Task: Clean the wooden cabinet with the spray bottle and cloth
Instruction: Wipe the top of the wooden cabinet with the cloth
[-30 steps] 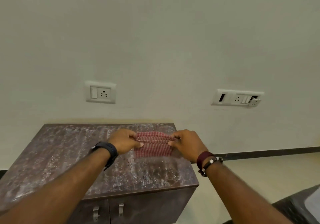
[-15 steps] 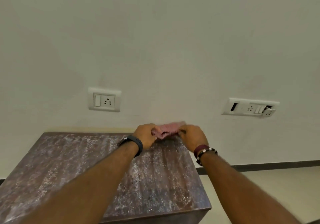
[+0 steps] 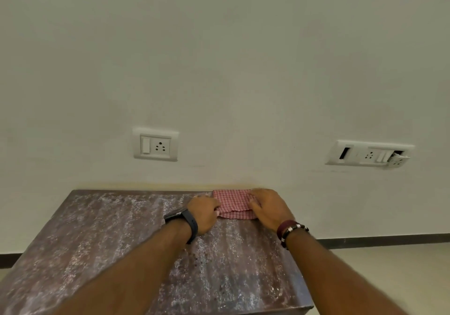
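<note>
A folded red-and-white checked cloth (image 3: 233,204) lies flat on the far right corner of the dark wooden cabinet top (image 3: 109,246), close to the wall. My left hand (image 3: 203,213) pinches the cloth's left edge. My right hand (image 3: 269,207) lies over its right side, fingers pressing down on it. The cabinet top is streaked with whitish spray marks. No spray bottle is in view.
A pale wall stands right behind the cabinet, with a switch-and-socket plate (image 3: 155,144) above it and a damaged socket panel (image 3: 370,154) to the right. Floor and a dark skirting strip (image 3: 389,240) lie right of the cabinet.
Both hands carried the cloth from the cabinet's middle to its far right corner and laid it flat against the surface. The view tilted up, so the cabinet doors are out of sight.
</note>
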